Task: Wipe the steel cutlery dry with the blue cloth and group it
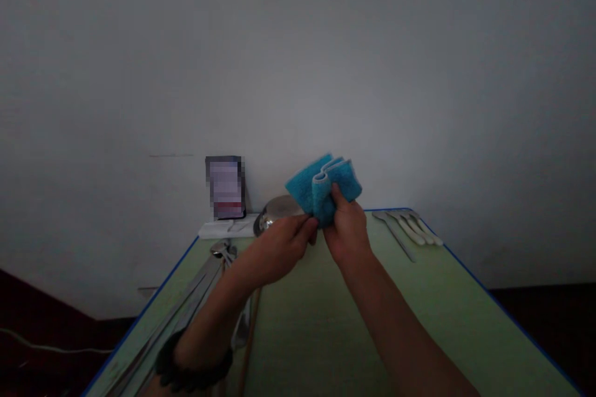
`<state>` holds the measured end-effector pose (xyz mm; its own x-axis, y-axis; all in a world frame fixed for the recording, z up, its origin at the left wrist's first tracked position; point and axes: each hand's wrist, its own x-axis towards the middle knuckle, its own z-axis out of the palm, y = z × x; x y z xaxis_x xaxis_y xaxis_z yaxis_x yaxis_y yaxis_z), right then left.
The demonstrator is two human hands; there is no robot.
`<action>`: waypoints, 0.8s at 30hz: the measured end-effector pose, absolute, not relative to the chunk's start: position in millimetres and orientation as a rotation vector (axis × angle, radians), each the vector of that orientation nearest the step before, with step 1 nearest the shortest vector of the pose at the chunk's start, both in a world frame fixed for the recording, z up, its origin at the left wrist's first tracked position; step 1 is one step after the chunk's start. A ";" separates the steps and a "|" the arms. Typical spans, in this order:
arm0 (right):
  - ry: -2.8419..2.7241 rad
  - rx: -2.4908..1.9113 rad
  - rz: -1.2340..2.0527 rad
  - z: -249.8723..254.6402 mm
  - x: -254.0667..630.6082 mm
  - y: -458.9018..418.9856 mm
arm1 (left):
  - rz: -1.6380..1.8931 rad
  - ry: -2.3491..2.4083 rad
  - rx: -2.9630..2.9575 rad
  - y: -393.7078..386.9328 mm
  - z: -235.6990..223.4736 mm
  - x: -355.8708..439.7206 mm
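A blue cloth (pixel 344 181) with pale edging is held up above the far half of the table, bunched into folds. My right hand (pixel 349 226) grips it from the right, thumb pressed against a fold. Fingers pinched together, my left hand (pixel 284 245) meets the cloth's lower left edge. What lies between those fingers is hidden. Behind the left hand, a shiny round metal vessel (pixel 279 206) is partly covered by the hand and cloth.
Several white-handled forks (pixel 412 226) and a slim metal utensil (pixel 395 237) lie at the far right of the green table (pixel 321 329). Spoons (pixel 223 249), long metal utensils and a wooden stick (pixel 251 341) lie at left. A phone-like screen (pixel 226 186) leans near the wall.
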<state>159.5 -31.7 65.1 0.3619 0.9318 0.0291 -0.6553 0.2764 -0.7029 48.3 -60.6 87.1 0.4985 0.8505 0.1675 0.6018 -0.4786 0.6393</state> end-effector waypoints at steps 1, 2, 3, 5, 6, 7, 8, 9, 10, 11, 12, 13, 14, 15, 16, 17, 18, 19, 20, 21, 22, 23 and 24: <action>-0.562 -0.685 1.085 65.3 164.1 -31.2 | 0.625 1.178 2.196 -61.1 91.1 43.0; -0.665 -0.735 1.013 65.8 169.6 -31.1 | 0.605 1.166 2.153 -62.0 95.6 37.2; -0.789 -0.816 0.906 66.5 175.5 -31.5 | 0.583 1.158 2.110 -63.2 100.2 31.2; -1.024 -1.007 0.626 67.9 186.0 -33.4 | 0.531 1.147 2.031 -65.4 108.1 20.7; -1.103 -1.089 0.500 68.0 189.1 -34.2 | 0.512 1.141 2.007 -66.2 110.6 17.2; -1.144 -1.150 0.419 67.5 190.2 -34.7 | 0.502 1.135 2.004 -66.4 111.7 15.5; -1.140 -1.186 0.393 66.2 189.2 -34.7 | 0.512 1.134 2.022 -66.1 111.2 16.0; -1.099 -1.196 0.425 64.2 186.0 -34.1 | 0.543 1.138 2.054 -65.2 109.0 18.6; -1.030 -1.178 0.508 61.7 181.2 -33.2 | 0.587 1.149 2.099 -63.7 105.4 23.2; -0.942 -1.131 0.624 59.0 175.4 -32.2 | 0.637 1.169 2.151 -61.8 100.5 29.3; -0.841 -1.064 0.751 56.6 169.3 -31.4 | 0.683 1.187 2.195 -59.7 94.9 36.0; -0.739 -0.988 0.869 54.8 163.7 -30.8 | 0.731 1.210 2.240 -57.6 89.2 42.5; -0.645 -0.918 0.970 54.0 159.1 -30.6 | 0.777 1.231 2.285 -55.7 84.2 47.9; -0.564 -0.863 1.055 54.2 156.1 -30.6 | 0.787 1.235 2.315 -54.2 80.5 51.4; -0.498 -0.823 1.119 55.5 154.8 -30.8 | 0.779 1.229 2.330 -53.4 78.5 52.5; -0.446 -0.795 1.159 57.5 155.3 -30.9 | 0.755 1.220 2.333 -53.3 78.5 51.3; -0.406 -0.772 1.178 60.1 157.3 -30.8 | 0.708 1.208 2.323 -54.0 80.5 48.0; -0.375 -0.750 1.176 62.9 160.5 -30.6 | 0.653 1.190 2.304 -55.4 84.0 43.1; -0.353 -0.729 1.159 65.5 164.3 -30.2 | 0.591 1.170 2.283 -57.3 88.5 37.5; -0.345 -0.711 1.132 67.8 168.1 -29.9 | 0.520 1.140 2.258 -59.5 93.3 32.1; -0.348 -0.698 1.101 69.5 171.3 -29.7 | 0.480 1.092 2.235 -61.6 97.7 27.6; -0.361 -0.696 1.075 70.6 173.2 -30.0 | 0.449 1.056 2.213 -63.2 101.1 24.6; -0.381 -0.700 1.055 70.9 173.5 -30.9 | 0.435 1.030 2.199 -64.3 103.2 23.2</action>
<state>173.5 -30.9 70.9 0.4573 0.8885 -0.0393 -0.6581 0.3084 -0.6868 23.2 -64.3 103.2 0.6343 0.7729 0.0187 0.5527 -0.4702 0.6881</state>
